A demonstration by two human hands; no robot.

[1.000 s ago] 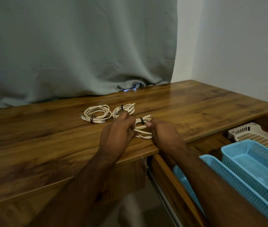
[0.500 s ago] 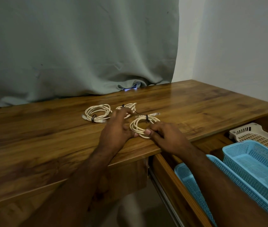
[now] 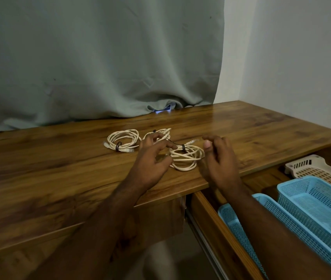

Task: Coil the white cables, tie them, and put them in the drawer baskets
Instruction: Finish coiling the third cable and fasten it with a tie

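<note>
Three coiled white cables lie on the wooden desk (image 3: 59, 178), each with a dark tie. The nearest coil (image 3: 187, 157) rests near the desk's front edge between my hands. My left hand (image 3: 150, 160) hovers just left of it with fingers spread and loosely bent, holding nothing. My right hand (image 3: 219, 158) is raised just right of the coil, fingers loosely curled, also holding nothing. A second coil (image 3: 123, 140) lies farther left. The third coil (image 3: 160, 134) sits behind my left hand's fingers, partly hidden.
An open drawer at the lower right holds two blue baskets (image 3: 314, 201) (image 3: 239, 221) and a cream basket (image 3: 318, 170). A grey-green curtain (image 3: 100, 67) hangs along the desk's back edge. A white wall (image 3: 302, 57) bounds the right side.
Both hands let go of the nearest coil and drew apart; it now lies flat on the desk. My right hand lifted and moved right, my left hand opened.
</note>
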